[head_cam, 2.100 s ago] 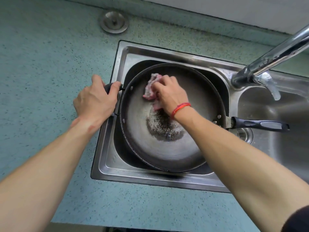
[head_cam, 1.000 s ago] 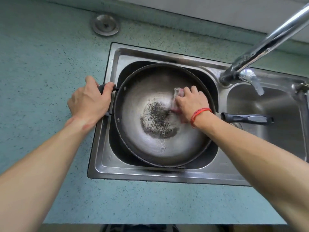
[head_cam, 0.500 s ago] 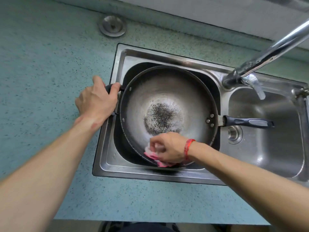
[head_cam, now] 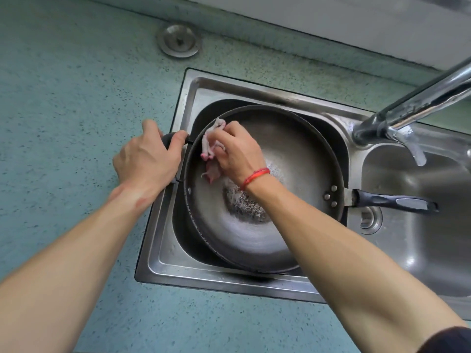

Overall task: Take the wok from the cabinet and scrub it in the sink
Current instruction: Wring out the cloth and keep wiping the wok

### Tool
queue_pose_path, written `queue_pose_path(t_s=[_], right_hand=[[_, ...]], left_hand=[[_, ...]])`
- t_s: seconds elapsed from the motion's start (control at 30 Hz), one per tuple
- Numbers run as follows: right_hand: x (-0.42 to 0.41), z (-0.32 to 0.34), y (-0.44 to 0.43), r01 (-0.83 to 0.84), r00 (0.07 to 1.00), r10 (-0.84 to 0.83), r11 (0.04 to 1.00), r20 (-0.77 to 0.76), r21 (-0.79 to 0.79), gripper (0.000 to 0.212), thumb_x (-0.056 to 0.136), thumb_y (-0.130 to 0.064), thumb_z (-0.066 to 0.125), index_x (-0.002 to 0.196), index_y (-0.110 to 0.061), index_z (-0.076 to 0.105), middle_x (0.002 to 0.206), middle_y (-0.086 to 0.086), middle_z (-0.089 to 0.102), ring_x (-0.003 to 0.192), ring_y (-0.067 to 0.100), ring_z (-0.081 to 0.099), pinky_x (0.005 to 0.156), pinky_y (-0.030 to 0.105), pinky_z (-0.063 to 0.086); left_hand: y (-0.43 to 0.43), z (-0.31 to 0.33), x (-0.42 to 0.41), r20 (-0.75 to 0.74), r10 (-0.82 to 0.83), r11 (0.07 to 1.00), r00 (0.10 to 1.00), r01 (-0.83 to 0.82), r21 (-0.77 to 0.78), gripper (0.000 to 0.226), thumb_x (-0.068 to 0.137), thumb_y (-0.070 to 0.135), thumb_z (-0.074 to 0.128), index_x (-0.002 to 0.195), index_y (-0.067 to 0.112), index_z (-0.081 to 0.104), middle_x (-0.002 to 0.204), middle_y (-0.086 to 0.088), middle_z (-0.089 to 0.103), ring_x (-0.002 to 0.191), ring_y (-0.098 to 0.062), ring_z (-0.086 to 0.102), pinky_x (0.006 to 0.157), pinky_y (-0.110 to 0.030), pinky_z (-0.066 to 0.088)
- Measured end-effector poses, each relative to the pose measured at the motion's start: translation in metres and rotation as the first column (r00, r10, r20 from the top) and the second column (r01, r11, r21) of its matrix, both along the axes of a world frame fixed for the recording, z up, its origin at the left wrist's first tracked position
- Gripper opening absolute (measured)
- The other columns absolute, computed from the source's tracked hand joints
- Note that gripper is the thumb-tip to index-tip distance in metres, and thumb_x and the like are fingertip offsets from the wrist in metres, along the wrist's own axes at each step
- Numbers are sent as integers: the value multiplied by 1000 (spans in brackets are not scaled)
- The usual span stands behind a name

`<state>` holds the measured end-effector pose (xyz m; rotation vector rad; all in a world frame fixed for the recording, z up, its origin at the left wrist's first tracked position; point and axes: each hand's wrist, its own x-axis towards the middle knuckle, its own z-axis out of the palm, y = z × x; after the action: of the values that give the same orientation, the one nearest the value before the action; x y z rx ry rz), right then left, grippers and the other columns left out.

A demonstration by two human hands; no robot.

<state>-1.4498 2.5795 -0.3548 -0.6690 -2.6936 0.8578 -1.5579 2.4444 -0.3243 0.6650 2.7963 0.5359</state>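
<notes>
our left hand grips the wok's small side handle | right hand pinches a pink rag against the wok, frame center | sink

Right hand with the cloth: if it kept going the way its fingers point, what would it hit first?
Probably the left rim of the wok, just past the pink cloth the right hand holds; beyond it, the left hand on the short side handle. Depth is hard to judge from above.
</notes>
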Motion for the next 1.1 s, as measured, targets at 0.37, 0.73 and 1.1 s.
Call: queue_pose_path(t_s=[0.37, 0.73, 1.1], right_hand=[[50, 6, 94, -126, 887, -198, 765, 417, 631, 37, 74, -20, 73, 104, -2, 62, 101, 15, 56, 96, 34, 55, 45, 30, 35], [116, 55, 36, -424, 249, -65, 890, 966, 169, 38, 82, -38, 69, 115, -19, 66, 111, 6, 66, 104, 29, 62, 79, 37, 56], [101, 23, -64, -64, 758, 209, 967, 618, -248, 28, 92, -28, 52, 119, -24, 46, 113, 11, 53, 99, 33, 56, 83, 39, 48]], left_hand=[[0, 5, 2, 11, -5, 1000, 1000, 4, 18, 51, 97, 63, 37, 99, 12, 43, 67, -1, 47, 77, -31, 48, 73, -42, 33], [-1, 13, 4, 31, -13, 1000, 999, 12, 28, 51, 98, 60, 38, 101, 9, 45, 62, 0, 44, 74, -30, 48, 72, -41, 34], [1, 12, 4, 26, -5, 1000, 1000, 5, -7, 51, 98, 60, 38, 103, 10, 44, 78, -9, 53, 76, -31, 47, 72, -41, 34]])
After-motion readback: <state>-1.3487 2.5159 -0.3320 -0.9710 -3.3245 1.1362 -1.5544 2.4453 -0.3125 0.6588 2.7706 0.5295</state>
